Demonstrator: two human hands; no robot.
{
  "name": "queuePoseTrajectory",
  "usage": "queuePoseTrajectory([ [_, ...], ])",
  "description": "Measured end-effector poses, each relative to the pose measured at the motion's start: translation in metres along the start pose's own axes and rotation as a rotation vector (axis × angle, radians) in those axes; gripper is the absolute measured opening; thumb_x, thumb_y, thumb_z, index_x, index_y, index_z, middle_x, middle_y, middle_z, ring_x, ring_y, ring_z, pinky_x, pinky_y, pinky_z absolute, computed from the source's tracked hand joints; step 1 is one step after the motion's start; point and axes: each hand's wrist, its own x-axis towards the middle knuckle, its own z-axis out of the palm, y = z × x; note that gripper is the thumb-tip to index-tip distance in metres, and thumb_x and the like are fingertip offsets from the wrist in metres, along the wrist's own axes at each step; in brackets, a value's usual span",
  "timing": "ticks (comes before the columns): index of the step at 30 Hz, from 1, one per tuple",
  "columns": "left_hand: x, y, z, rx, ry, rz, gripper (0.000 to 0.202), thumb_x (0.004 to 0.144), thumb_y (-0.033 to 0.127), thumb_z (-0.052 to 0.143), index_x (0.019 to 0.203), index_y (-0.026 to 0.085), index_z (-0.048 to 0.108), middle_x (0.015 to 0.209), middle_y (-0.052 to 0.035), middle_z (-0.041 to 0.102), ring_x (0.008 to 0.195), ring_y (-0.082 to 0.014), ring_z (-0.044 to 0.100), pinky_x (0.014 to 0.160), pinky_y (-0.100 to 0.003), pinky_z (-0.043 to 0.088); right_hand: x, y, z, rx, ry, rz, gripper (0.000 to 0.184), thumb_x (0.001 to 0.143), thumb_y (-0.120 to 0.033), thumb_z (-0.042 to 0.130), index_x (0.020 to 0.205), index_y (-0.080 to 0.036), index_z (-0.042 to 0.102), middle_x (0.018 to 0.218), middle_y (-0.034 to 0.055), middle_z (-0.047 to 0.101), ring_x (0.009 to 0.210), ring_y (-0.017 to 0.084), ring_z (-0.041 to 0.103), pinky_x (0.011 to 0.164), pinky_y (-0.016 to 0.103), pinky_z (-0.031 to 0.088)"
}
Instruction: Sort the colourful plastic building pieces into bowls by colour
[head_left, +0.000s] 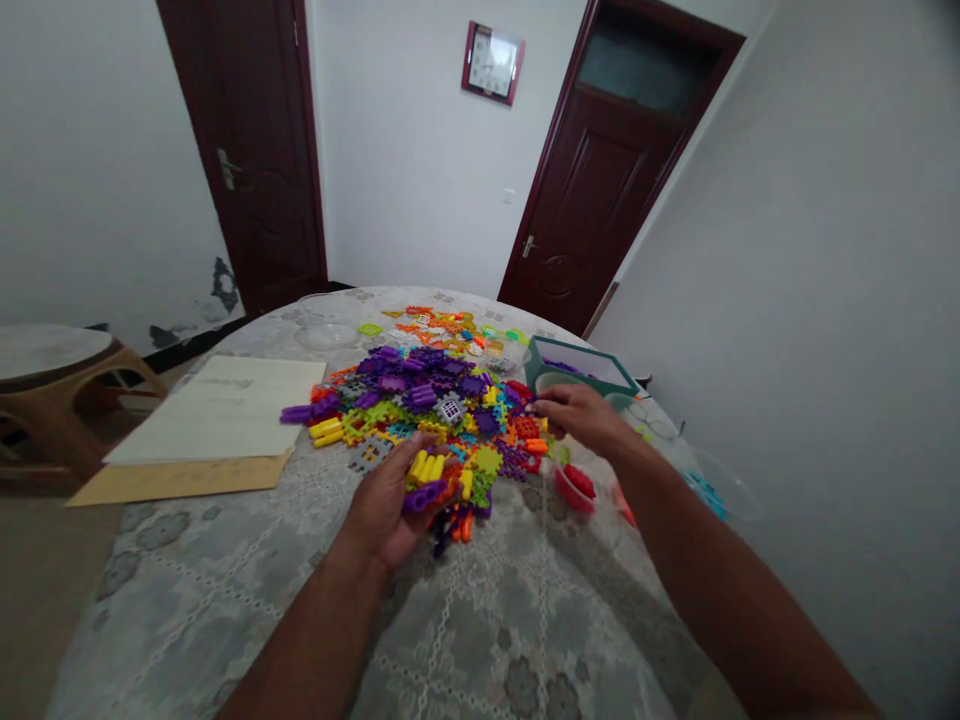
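Observation:
A large heap of interlocking plastic building pieces [409,395] in purple, grey, green, orange and yellow covers the middle of the table. Low over its front edge, my left hand [382,505] is curled around several building pieces, among them yellow ridged ones [426,468] and a purple tubular one [424,497]. My right hand [581,415] reaches to the heap's right side, fingers pinched together beside red and purple pieces. What lies between those fingertips is too small to tell. Just below that hand stands a clear bowl with red pieces [577,486].
A teal-edged box [581,365] holding purple pieces stands at the back right. Blue pieces [705,492] lie in a clear container at the far right. Orange pieces [442,325] are scattered behind the heap. Paper sheets [225,405] lie left; a stool [71,390] stands beyond.

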Motion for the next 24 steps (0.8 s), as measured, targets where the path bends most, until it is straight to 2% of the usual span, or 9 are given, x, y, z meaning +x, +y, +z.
queuePoseTrajectory([
  [2,-0.001,0.0,0.0,0.008,0.001,0.005,0.011,0.098,0.02,0.063,0.105,0.014,0.069,0.096,-0.0103,0.075,0.073,-0.0241,0.077,0.055,-0.036,0.067,0.034,0.011,-0.028,0.138,0.194,0.099,0.009,0.08,-0.022,0.079,0.082,-0.015,0.074,0.064,0.0015,0.066,0.052,0.013,0.059,0.05,0.023,0.051],
  [5,-0.001,0.001,0.0,0.009,-0.007,0.001,0.011,0.099,0.019,0.061,0.104,0.014,0.069,0.094,-0.0102,0.075,0.071,-0.0227,0.077,0.055,-0.035,0.067,0.07,0.022,-0.058,0.197,0.419,0.105,0.017,0.079,-0.016,0.076,0.095,-0.015,0.07,0.074,0.0014,0.068,0.058,0.011,0.062,0.057,0.021,0.056],
  [7,-0.002,0.001,0.0,0.0,-0.008,-0.002,0.01,0.099,0.019,0.06,0.102,0.014,0.068,0.093,-0.0098,0.074,0.07,-0.0218,0.076,0.055,-0.035,0.067,0.078,0.027,-0.065,0.194,0.515,0.103,0.029,0.077,-0.012,0.073,0.106,-0.015,0.069,0.083,0.0026,0.07,0.061,0.01,0.063,0.057,0.02,0.056],
  [9,-0.002,0.002,0.001,-0.009,-0.003,0.0,0.01,0.099,0.02,0.061,0.1,0.013,0.068,0.093,-0.0095,0.074,0.07,-0.022,0.076,0.055,-0.035,0.066,0.073,0.029,-0.059,0.179,0.554,0.097,0.034,0.078,-0.011,0.07,0.112,-0.014,0.07,0.095,0.0054,0.073,0.066,0.011,0.066,0.057,0.02,0.056],
  [12,-0.004,0.002,0.003,-0.016,0.012,0.006,0.008,0.097,0.02,0.064,0.1,0.014,0.068,0.092,-0.0092,0.074,0.071,-0.0224,0.076,0.055,-0.034,0.066,0.037,0.022,-0.025,0.108,0.413,0.005,0.029,0.087,-0.017,0.066,0.114,-0.015,0.074,0.098,0.0076,0.076,0.075,0.015,0.071,0.063,0.024,0.058],
  [15,-0.004,0.0,0.002,-0.038,-0.002,-0.004,0.008,0.096,0.021,0.065,0.1,0.014,0.068,0.089,-0.0085,0.073,0.07,-0.0223,0.076,0.055,-0.034,0.065,-0.023,-0.001,0.026,-0.088,0.076,-0.259,0.029,0.098,-0.029,0.062,0.122,-0.02,0.074,0.093,0.0072,0.077,0.079,0.019,0.072,0.073,0.034,0.062],
  [18,-0.001,-0.003,0.0,-0.087,-0.043,0.02,0.009,0.096,0.023,0.066,0.098,0.014,0.068,0.086,-0.008,0.073,0.068,-0.0198,0.074,0.057,-0.031,0.063,-0.079,-0.027,0.076,-0.206,-0.127,-0.608,0.03,0.099,-0.025,0.066,0.128,-0.026,0.071,0.129,0.0107,0.071,0.112,0.024,0.07,0.098,0.044,0.06],
  [21,0.001,-0.006,-0.001,-0.096,-0.061,0.063,0.01,0.095,0.024,0.068,0.096,0.013,0.069,0.083,-0.0064,0.072,0.065,-0.0155,0.07,0.058,-0.025,0.059,-0.107,-0.04,0.114,-0.313,-0.204,-0.726,0.037,0.1,-0.025,0.066,0.137,-0.025,0.065,0.142,0.0129,0.064,0.129,0.027,0.063,0.105,0.046,0.057],
  [24,0.002,-0.007,-0.002,-0.091,-0.038,0.062,0.011,0.095,0.024,0.068,0.095,0.013,0.07,0.08,-0.0051,0.07,0.062,-0.0129,0.067,0.056,-0.021,0.055,-0.109,-0.041,0.132,-0.391,-0.211,-0.715,0.028,0.105,-0.025,0.058,0.132,-0.025,0.067,0.131,0.0121,0.069,0.118,0.025,0.068,0.099,0.042,0.06],
])
